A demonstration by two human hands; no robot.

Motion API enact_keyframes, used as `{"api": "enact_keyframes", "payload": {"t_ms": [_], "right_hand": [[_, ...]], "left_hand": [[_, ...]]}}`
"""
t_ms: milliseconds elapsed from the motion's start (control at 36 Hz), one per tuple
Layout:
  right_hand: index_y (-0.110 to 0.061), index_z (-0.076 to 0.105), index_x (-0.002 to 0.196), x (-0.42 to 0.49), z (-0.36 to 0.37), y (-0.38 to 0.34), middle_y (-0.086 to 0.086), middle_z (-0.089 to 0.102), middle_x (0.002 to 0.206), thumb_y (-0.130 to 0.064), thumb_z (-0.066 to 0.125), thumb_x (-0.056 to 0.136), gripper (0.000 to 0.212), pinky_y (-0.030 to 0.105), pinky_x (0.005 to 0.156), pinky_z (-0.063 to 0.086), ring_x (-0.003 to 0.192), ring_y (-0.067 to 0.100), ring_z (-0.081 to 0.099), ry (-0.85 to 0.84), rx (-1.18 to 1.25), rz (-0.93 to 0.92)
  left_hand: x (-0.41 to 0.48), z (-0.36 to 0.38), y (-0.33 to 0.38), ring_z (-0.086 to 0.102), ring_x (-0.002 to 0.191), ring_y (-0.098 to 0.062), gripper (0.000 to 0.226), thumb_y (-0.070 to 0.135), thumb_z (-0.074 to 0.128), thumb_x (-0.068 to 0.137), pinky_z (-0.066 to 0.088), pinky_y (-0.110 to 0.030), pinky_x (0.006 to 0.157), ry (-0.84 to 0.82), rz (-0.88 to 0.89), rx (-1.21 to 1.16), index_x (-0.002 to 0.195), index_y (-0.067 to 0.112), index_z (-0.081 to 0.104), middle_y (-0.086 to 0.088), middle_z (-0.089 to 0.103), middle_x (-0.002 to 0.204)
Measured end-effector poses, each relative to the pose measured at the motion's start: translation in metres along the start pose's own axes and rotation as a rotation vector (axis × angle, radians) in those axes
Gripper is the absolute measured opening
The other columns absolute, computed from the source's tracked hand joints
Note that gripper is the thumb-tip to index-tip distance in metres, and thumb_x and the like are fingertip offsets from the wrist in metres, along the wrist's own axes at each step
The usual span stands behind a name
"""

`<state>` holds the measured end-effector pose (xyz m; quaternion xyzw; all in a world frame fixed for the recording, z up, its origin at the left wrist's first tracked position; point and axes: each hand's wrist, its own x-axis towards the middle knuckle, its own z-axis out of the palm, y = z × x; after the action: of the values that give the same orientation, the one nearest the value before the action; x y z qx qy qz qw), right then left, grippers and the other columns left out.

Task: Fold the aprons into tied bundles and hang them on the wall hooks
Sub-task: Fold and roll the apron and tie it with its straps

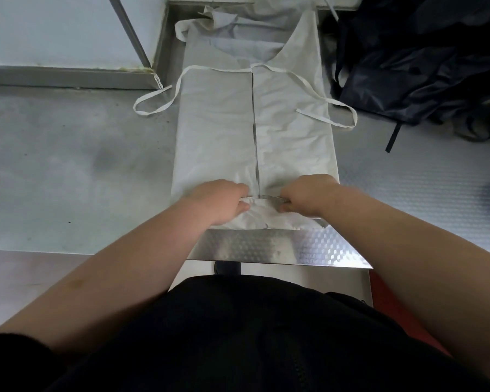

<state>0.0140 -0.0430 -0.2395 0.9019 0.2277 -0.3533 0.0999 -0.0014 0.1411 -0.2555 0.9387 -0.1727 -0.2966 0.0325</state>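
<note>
Both hands curl round the apron's (289,131) near hem, the left hand (224,200) and right hand (309,198) either side of its centre seam. The apron lies lengthwise on the table (68,165), sides folded in to meet. Ties (153,103) loop out at each side. A dark pile (422,66) lies far right.

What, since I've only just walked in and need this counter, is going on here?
A person is folding a white apron laid flat on the steel table. Its two sides are folded in to meet down the middle. The left hand and right hand both grip the near hem, seemingly starting to roll it. The ties lie loose at the sides, and a dark pile sits to the right.
</note>
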Motion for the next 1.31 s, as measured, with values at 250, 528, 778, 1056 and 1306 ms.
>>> {"api": "enact_keyframes", "payload": {"t_ms": [250,528,778,1056,1306], "right_hand": [[-0.023,0.062,0.109,0.010,-0.003,0.006,-0.006,0.046,0.077,-0.045,0.037,0.098,0.035,0.029,0.068,0.036,0.082,0.018,0.049,0.024,0.070,0.026],[-0.021,0.049,0.126,-0.004,0.006,0.001,0.007,0.049,0.120,-0.035,0.043,0.097,0.033,0.035,0.094,0.028,0.110,0.027,0.044,0.336,-0.136,0.019],[-0.030,0.013,0.150,-0.028,0.066,-0.001,0.002,0.010,0.155,-0.066,0.034,0.089,0.073,0.041,0.112,0.016,0.139,0.025,0.020,0.254,0.186,-0.013],[-0.023,-0.007,0.150,-0.033,0.082,-0.003,0.010,-0.011,0.157,-0.068,0.016,0.090,0.079,0.043,0.118,-0.004,0.144,0.029,0.001,0.219,0.228,0.224],[-0.021,0.030,0.145,-0.040,0.086,-0.003,0.010,0.022,0.152,-0.072,0.031,0.082,0.081,0.043,0.114,0.017,0.138,0.032,0.023,0.485,0.440,0.288]], "left_hand": [[0.005,0.007,0.000,0.053,0.103,-0.030,0.032,0.037,0.045,0.097,0.040,-0.035,0.079,0.116,-0.007,-0.045,0.116,0.012,0.051,-0.009,0.054,0.114],[-0.011,0.047,0.010,0.063,0.078,-0.027,0.024,0.002,0.067,0.064,0.053,-0.035,0.067,0.504,0.247,0.006,0.086,0.013,0.067,-0.003,0.065,0.090],[-0.038,0.077,0.002,-0.003,0.146,-0.018,0.064,0.057,0.013,0.087,-0.004,-0.047,0.114,0.251,0.118,-0.044,0.144,0.032,0.024,0.006,0.006,0.159],[-0.049,0.082,0.000,-0.027,0.141,-0.022,0.082,0.076,0.001,0.075,-0.009,-0.052,0.113,0.169,-0.114,-0.041,0.147,0.040,-0.013,0.007,-0.030,0.154],[-0.054,0.076,0.002,-0.029,0.140,-0.027,0.072,0.071,0.023,0.087,-0.008,-0.056,0.113,0.123,-0.191,-0.079,0.145,0.046,-0.013,0.003,-0.032,0.153]]}}
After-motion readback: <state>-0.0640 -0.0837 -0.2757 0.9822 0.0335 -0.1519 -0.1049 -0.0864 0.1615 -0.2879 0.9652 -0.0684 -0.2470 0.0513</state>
